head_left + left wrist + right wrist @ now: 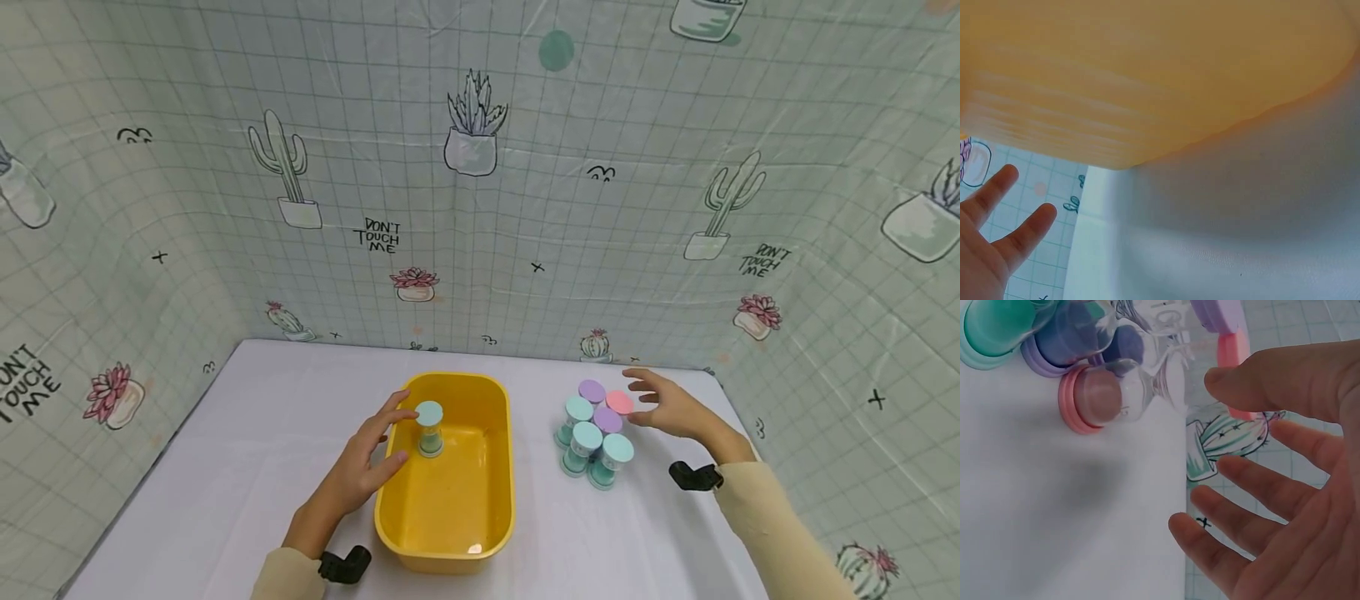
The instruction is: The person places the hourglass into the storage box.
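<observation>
A sand timer with a light green cap stands upright in the yellow basin, towards its far left. My left hand reaches over the basin's left rim, its fingertips close to that timer's cap and the thumb spread apart. To the right of the basin, three light green timers, two purple timers and one pink timer stand bunched together. Beside the pink timer is my right hand, fingers spread and thumb near the pink cap. In the right wrist view, nothing lies within its grasp.
The white table carries the basin and the timers. A grid-patterned cloth with cactus drawings hangs behind and at both sides. Black wrist straps sit at both cuffs.
</observation>
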Available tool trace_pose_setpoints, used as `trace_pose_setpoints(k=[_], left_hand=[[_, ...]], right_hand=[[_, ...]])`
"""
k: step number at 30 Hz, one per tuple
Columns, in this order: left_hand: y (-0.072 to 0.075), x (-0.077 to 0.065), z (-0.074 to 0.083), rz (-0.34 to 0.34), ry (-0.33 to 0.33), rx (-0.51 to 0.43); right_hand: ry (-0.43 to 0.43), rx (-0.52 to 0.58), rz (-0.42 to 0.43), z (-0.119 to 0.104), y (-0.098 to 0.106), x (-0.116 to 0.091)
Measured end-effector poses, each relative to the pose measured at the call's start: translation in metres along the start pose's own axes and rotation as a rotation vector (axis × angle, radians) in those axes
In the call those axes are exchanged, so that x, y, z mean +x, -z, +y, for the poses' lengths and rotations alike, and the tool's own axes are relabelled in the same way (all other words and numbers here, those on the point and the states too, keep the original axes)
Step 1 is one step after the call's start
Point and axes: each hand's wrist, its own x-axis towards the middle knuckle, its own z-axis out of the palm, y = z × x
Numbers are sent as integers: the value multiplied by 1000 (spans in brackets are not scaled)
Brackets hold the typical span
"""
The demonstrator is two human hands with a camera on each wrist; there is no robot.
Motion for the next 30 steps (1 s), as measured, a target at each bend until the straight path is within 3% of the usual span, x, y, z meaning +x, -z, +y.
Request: trace_pose_setpoints(k=[9,16,30], left_hand=[[3,-2,-3,3,10,0],[1,0,-3,-9,5,-35],[1,0,-3,-6,8,-29]], right_hand=[[26,33,-52,-3,-16,10],[78,-7,-31,-3,-23,11],[62,-15,-27,-11,-14,5]])
